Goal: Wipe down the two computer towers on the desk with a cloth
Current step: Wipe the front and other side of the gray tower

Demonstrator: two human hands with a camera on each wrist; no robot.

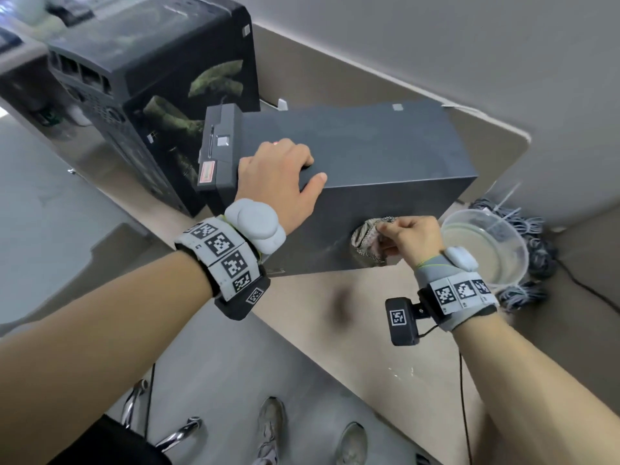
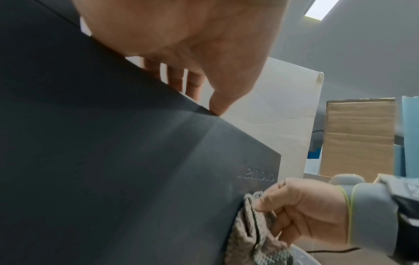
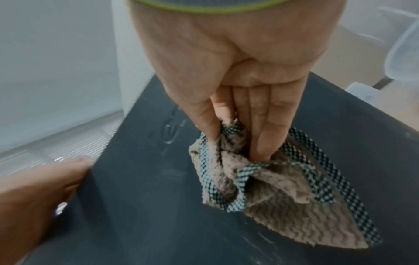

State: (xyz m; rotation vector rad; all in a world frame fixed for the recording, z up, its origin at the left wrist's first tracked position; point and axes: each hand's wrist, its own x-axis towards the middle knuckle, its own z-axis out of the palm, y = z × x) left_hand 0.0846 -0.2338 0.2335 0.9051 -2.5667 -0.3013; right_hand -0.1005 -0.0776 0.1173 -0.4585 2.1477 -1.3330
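A dark grey computer tower (image 1: 369,156) stands on the beige desk (image 1: 335,317). Behind it to the left stands a black tower (image 1: 151,78) with a glossy side panel. My left hand (image 1: 278,172) grips the grey tower's top near edge close to its front, fingers over the top and thumb on the side panel (image 2: 113,179). My right hand (image 1: 409,239) clutches a bunched brown cloth (image 1: 365,243) with checked trim and presses it against the lower side panel. In the right wrist view the cloth (image 3: 283,197) lies crumpled under my fingertips on the panel (image 3: 158,224).
A clear plastic bowl (image 1: 483,250) holding water sits on the desk right of my right hand, with a bundle of cables (image 1: 526,226) behind it. A grey partition wall runs along the desk's far edge. A cardboard box (image 2: 358,139) stands beyond. My shoes and a chair base show below.
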